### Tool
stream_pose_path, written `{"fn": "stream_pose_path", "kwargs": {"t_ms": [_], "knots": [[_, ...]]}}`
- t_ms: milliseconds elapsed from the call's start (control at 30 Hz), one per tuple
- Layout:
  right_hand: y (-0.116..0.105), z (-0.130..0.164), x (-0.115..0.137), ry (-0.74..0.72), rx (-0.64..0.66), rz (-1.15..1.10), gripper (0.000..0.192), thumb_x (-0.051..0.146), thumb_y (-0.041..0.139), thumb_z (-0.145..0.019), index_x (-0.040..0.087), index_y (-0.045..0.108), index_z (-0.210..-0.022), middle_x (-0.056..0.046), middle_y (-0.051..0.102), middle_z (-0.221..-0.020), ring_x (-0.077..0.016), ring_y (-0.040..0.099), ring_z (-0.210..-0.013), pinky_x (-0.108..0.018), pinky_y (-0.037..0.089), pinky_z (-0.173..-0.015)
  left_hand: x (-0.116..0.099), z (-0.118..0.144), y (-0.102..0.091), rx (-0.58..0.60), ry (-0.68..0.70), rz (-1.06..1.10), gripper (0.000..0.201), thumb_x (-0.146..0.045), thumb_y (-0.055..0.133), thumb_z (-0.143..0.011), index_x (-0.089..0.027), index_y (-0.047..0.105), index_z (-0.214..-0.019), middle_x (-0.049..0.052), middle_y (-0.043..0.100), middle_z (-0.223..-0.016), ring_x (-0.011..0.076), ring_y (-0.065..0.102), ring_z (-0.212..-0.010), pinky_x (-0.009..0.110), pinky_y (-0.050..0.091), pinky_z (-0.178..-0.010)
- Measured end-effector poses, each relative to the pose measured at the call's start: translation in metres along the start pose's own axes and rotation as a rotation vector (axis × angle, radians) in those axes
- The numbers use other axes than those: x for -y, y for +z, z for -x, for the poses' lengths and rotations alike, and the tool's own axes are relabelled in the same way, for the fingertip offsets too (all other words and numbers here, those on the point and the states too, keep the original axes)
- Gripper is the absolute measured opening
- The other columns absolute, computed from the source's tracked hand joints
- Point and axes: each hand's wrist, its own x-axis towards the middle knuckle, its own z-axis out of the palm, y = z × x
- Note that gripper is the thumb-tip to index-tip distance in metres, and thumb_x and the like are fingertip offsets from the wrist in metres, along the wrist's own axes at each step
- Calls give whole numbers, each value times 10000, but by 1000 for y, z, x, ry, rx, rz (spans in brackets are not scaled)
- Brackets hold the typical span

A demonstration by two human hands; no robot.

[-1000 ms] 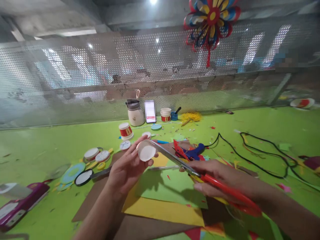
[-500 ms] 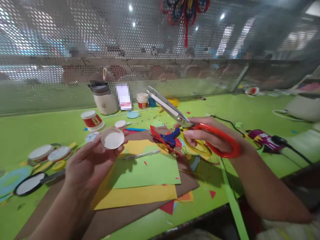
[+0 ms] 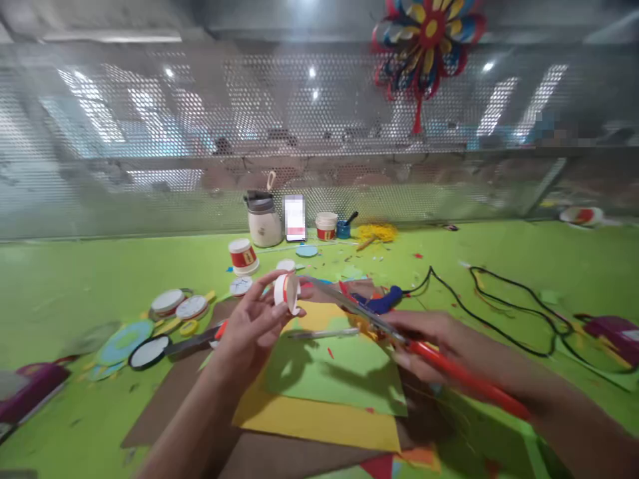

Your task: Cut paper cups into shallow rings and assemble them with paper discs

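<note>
Between the thumb and fingers of my left hand (image 3: 244, 336) is the cut-off base of a paper cup (image 3: 282, 291), white with a red band, turned on its side. A thin strip curls from its lower edge. My right hand (image 3: 424, 336) grips scissors with a red handle (image 3: 466, 379); their blades point left, tips close to the cup base. Whether they touch it I cannot tell. Below both hands lie a green paper sheet (image 3: 344, 382), a yellow sheet (image 3: 319, 426) and a brown board (image 3: 170, 412). A pen (image 3: 324, 333) rests on the green sheet.
Behind the scissors lies a blue glue gun (image 3: 382, 301) with a black cord (image 3: 494, 336). Farther back stand a paper cup (image 3: 243, 257), a white jug (image 3: 264, 226) and a phone (image 3: 294, 218). Cut discs, a black-rimmed disc (image 3: 148, 352) and paper scraps lie leftward.
The cup base has turned from facing me to sideways. The scissors have swung down and left, bringing their blades near it. The camera view has shifted left and up.
</note>
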Motion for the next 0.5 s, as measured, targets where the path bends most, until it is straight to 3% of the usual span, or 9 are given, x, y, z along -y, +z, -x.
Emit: {"fn": "stream_pose_path", "kwargs": {"t_ms": [233,367,500], "knots": [[1,4,7,-22,38,105,390,104,563,-804,241,666,-1154,-14,710,-951,-183,636,-818,-272,487,-727,0,1,-9,117,0,-75,452,-206,737,-763,-224,652,-1206,113,682,-1175,240,619,-997,315,531,-780],[-2,3,12,-36,80,120,384,134,574,-832,253,655,-1188,-19,705,-1099,-197,630,-942,-291,475,-821,-1,2,-8,147,-17,-94,452,-222,749,-749,-231,663,-1193,108,707,-1117,246,630,-973,305,521,-756],[-2,1,17,-59,108,100,297,132,562,-857,254,686,-1098,10,720,-1046,-168,631,-890,-258,465,-801,-2,2,-6,192,-27,-98,425,-209,742,-750,-235,680,-1170,103,720,-1104,245,634,-972,299,524,-740]]}}
